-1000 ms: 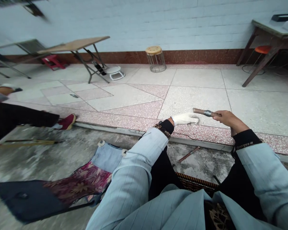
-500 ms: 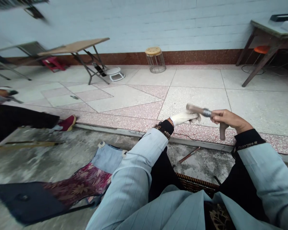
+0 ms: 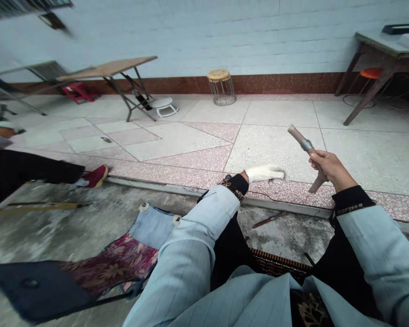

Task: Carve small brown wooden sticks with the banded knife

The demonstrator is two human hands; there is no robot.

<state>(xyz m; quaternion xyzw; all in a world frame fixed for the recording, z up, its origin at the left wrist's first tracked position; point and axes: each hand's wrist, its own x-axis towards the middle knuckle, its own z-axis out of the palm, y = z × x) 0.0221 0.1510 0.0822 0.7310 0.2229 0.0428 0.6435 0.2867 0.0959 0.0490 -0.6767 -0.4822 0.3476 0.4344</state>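
Note:
My right hand (image 3: 329,167) is closed round a brown wooden stick (image 3: 296,134) with a grey band, perhaps wire, wound about its middle. The stick is raised and tilted, and a thicker, angled end shows below my fingers. My left hand (image 3: 266,173), in a white glove, is low over the speckled pink floor edge, left of the stick and apart from it. Its fingers are bent together; whatever they pinch, if anything, is hidden. A thin dark line, like a wire (image 3: 261,194), runs along the edge beneath the glove. Below the step lies a reddish-brown rod (image 3: 268,220).
A low folding chair (image 3: 117,263) with patterned cloth stands at my left. Another person's leg and red shoe (image 3: 96,176) rest near the step (image 3: 177,188). Farther back are a folding table (image 3: 112,67), a wooden-topped wire stool (image 3: 219,76), a white stool (image 3: 163,103) and a desk (image 3: 371,50).
My right hand swung the stick down leftward over my gloved hand, then lifted it up and away to the right. My left hand has stayed almost in place.

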